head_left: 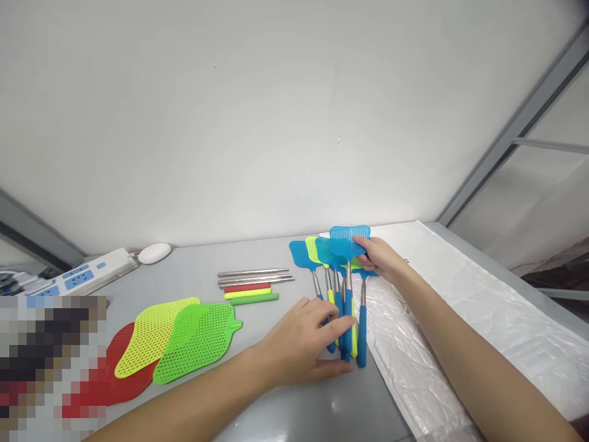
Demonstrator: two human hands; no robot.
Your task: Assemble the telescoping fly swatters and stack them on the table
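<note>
Pinching the perforated head of the top blue swatter (339,236), the right hand (378,256) has its grip closed on that panel, thumb in front. The left hand (307,341) hovers low over the handles, its grip open, thumb and index finger apart; whether it touches any handle, I cannot tell.

The assembled swatters (302,253) lie fanned and overlapping along the left edge of the white plastic sheet (400,337), some heads over its far corner. Their heads are flat, finely holed and rounded, mostly blue with some yellow-green; slim silvery shafts run down to smooth blue or yellow-green handles pointing toward the person.

Left of the sheet, beyond the swatters, silvery rods (253,272) lie roughly parallel on the grey bench (193,276), with a red tube (248,287), a yellow tube (248,294) and a green tube (255,299) just nearer. Farther left of the sheet, a green head (197,344) and a yellow head (154,328) overlap a glossy red head (122,383), partly pixelated. Farthest from it are a white oval object (154,253) and a power strip (92,273).
</note>
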